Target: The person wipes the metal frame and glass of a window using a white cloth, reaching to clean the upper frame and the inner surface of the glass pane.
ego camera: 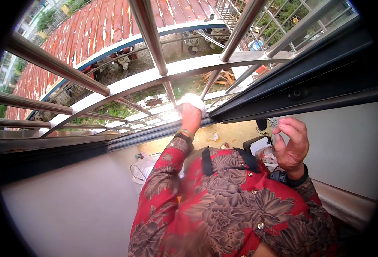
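Note:
My left hand [190,117] reaches to the window's lower track and grips a white cloth [193,101], its fingers partly lost in glare. The cloth lies at the sill, close to the foot of the metal window bars [169,90]. Just below the wrist, which wears a bangle, runs the dark window track [157,130]. My right hand [292,143] is raised in front of the dark window frame [282,83], fingers bent and apart, holding nothing. A black band with a small device sits on that wrist.
Curved steel bars [140,80] cross the opening; beyond them lie a rusty red roof [102,32] and parked scooters. White walls [67,199] flank me. On the floor below are a black box with papers [259,146] and a white bag [144,168].

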The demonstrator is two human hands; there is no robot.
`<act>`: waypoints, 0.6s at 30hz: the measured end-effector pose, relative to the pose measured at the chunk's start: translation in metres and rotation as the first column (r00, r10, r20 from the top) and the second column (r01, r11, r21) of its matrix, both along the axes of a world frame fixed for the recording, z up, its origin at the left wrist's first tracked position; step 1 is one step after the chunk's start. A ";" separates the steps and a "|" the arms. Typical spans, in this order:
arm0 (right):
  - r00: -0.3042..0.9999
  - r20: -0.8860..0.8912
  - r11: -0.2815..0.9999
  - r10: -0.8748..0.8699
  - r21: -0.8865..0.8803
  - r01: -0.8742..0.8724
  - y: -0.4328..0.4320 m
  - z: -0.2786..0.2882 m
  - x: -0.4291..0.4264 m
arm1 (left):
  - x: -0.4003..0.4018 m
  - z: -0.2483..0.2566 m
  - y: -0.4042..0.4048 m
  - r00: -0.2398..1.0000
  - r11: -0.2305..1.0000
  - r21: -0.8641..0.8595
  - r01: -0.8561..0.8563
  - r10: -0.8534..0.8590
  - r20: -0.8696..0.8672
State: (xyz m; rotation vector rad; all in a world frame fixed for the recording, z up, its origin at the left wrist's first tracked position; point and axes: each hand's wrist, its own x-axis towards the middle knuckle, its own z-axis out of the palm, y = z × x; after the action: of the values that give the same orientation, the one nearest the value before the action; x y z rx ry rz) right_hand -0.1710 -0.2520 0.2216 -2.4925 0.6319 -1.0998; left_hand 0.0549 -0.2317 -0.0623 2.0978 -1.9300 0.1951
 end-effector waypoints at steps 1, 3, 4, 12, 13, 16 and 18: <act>1.000 -0.023 1.000 0.000 -0.022 -0.001 -0.001 0.000 -0.001 | -0.001 0.000 -0.006 1.000 0.999 -0.045 -0.024 0.024 -0.010; 0.999 -0.035 1.000 -0.006 -0.018 0.006 -0.003 0.001 0.000 | -0.002 0.004 -0.021 0.998 0.986 -0.156 -0.061 0.060 -0.009; 0.999 -0.043 1.000 -0.015 -0.016 0.015 -0.004 0.001 -0.001 | -0.003 0.008 -0.025 0.996 0.996 0.003 -0.085 0.085 0.012; 0.986 -0.113 0.991 0.123 0.068 -0.115 -0.005 -0.009 0.001 | 0.015 0.007 -0.018 0.986 0.968 0.244 -0.052 0.089 -0.141; 0.985 -0.113 0.990 0.127 0.074 -0.119 -0.005 -0.010 0.000 | 0.014 0.013 -0.013 0.995 0.981 0.179 -0.072 0.084 -0.061; 0.987 -0.121 0.993 0.107 0.058 -0.101 -0.007 -0.013 -0.004 | 0.017 0.010 0.006 0.997 0.966 0.250 -0.063 0.072 -0.029; 0.988 -0.121 0.993 0.097 0.075 -0.089 -0.007 -0.015 -0.007 | 0.014 0.008 0.014 0.998 0.974 0.217 -0.066 0.067 0.001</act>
State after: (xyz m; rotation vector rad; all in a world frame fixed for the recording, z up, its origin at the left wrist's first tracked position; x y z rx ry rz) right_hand -0.1783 -0.2590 0.2064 -2.5170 0.5715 -0.8796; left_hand 0.0690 -0.2176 -0.0538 2.2991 -1.9561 -0.0105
